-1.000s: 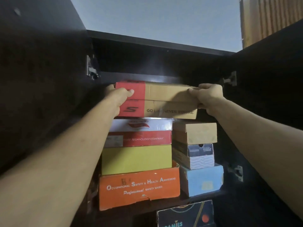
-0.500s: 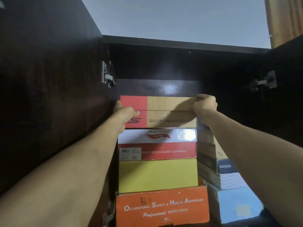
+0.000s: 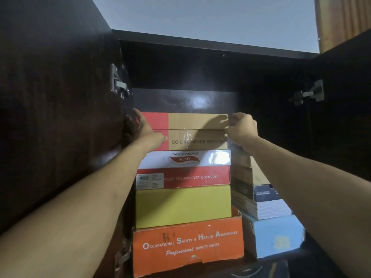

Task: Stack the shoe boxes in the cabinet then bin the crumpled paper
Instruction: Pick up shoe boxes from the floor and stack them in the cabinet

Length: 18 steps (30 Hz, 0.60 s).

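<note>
The tan box [image 3: 197,130], red at its left end, sits on top of the left stack inside the dark cabinet [image 3: 60,117], resting on the white-and-red box [image 3: 183,169]. Below come the yellow box [image 3: 183,205] and the orange box [image 3: 187,245]. The left hand [image 3: 143,128] lies with straight fingers along the tan box's left end. The right hand [image 3: 242,127] curls its fingers on the right top corner. A second stack [image 3: 261,199] stands just beside, right

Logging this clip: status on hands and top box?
Left hand flat against top box, right hand gripping its right end. Box sits on white-and-red box. Nothing blocking.
</note>
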{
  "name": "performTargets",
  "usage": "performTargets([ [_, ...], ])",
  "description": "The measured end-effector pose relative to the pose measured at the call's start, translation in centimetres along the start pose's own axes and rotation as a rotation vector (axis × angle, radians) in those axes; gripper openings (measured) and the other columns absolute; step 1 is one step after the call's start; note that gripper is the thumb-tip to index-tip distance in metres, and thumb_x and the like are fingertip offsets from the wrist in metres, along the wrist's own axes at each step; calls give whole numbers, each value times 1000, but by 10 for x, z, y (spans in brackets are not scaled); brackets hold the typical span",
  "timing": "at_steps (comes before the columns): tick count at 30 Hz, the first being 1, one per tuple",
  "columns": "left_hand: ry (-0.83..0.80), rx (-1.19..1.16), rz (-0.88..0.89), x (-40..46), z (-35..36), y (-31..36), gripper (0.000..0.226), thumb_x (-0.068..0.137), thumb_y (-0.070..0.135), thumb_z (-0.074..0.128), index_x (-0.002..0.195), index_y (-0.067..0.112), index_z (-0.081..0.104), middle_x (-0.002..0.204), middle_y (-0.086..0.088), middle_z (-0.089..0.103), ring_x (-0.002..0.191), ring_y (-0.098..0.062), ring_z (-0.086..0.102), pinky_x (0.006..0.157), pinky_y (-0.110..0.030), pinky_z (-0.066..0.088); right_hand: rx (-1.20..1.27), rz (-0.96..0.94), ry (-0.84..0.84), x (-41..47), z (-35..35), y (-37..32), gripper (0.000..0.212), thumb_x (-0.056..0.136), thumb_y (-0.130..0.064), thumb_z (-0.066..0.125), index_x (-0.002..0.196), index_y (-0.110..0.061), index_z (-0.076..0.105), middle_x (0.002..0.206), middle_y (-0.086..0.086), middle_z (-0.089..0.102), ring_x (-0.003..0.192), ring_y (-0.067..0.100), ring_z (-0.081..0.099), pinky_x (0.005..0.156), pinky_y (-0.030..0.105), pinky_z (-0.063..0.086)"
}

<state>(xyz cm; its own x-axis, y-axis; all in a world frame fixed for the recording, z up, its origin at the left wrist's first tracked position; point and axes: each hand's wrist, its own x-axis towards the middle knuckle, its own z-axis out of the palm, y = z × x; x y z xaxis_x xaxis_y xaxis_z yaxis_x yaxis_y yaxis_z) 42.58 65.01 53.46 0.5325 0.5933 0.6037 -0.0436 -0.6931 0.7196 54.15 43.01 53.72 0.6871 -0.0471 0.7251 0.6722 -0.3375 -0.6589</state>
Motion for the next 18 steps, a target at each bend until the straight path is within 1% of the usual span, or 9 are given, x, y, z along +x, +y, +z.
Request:
performTargets([
  [2, 112, 197, 118, -15, 8, 11, 117, 77, 15, 73, 152, 20, -15, 159, -11, -23, 147, -34, -17, 120, -47, -5, -56, -22, -35, -11, -18, 4, 34, 84, -7, 70, 118, -8, 65, 105, 6, 65, 100, 24, 63, 80, 30, 52],
  [4, 167, 281, 237, -30, 21, 20, 109, 76, 22, 73, 154, 17, -3, 161, -14, -16, 147, -33, -15, 117, -49, -9, -110, -35, -77, -21, -40, 9, 28, 84, -6, 70, 112, -6, 68, 104, 8, 67, 98, 26, 65, 84, 37, 58],
  [7, 89, 267, 381, -63, 50, 37, 82, 79, 25, 69, 149, 19, 27, 161, -7, 11, 148, -27, 2, 119, -48, 0, -229, -40, -195, -39, -81, 19, 34, 85, -5, 70, 119, -6, 66, 112, 9, 67, 95, 25, 67, 75, 36, 61],
  [9, -86, 197, 472, -90, 70, 51, 53, 77, 22, 70, 128, 20, 56, 143, -8, 47, 135, -27, 36, 114, -43, 27, -334, -36, -281, -52, -112, 28, 39, 86, -10, 72, 124, -7, 63, 106, 9, 68, 87, 24, 70, 69, 33, 62],
  [11, -353, 121, 487, -120, 88, 66, 27, 76, 21, 74, 102, 23, 65, 116, -8, 65, 109, -27, 58, 92, -36, 48, -417, 9, -339, -65, -145, 37, 39, 85, -14, 74, 122, -7, 64, 95, 11, 72, 82, 25, 72, 69, 35, 63],
  [12, -492, 128, 497, -135, 99, 73, 26, 76, 22, 75, 99, 19, 66, 108, -5, 66, 102, -25, 61, 84, -34, 51, -446, 45, -358, -73, -162, 42, 37, 84, -16, 74, 119, -7, 66, 91, 12, 73, 81, 26, 73, 70, 38, 63],
  [14, -712, 189, 497, -167, 124, 85, 39, 77, 30, 77, 111, 16, 64, 110, 1, 62, 99, -22, 61, 80, -33, 54, -503, 125, -395, -92, -199, 54, 33, 83, -16, 75, 114, -8, 68, 88, 14, 74, 81, 26, 73, 71, 40, 63],
  [16, -872, 196, 464, -203, 150, 96, 52, 76, 37, 78, 120, 16, 62, 116, 1, 63, 102, -22, 61, 91, -37, 53, -557, 217, -437, -113, -238, 69, 33, 83, -17, 76, 113, -8, 68, 87, 15, 74, 81, 24, 73, 71, 42, 63],
  [18, -1050, 171, 435, -243, 179, 104, 49, 75, 41, 78, 115, 18, 64, 114, 1, 65, 102, -20, 62, 99, -42, 50, -605, 314, -474, -134, -278, 84, 35, 82, -17, 78, 113, -6, 67, 87, 15, 74, 80, 23, 74, 71, 45, 62],
])
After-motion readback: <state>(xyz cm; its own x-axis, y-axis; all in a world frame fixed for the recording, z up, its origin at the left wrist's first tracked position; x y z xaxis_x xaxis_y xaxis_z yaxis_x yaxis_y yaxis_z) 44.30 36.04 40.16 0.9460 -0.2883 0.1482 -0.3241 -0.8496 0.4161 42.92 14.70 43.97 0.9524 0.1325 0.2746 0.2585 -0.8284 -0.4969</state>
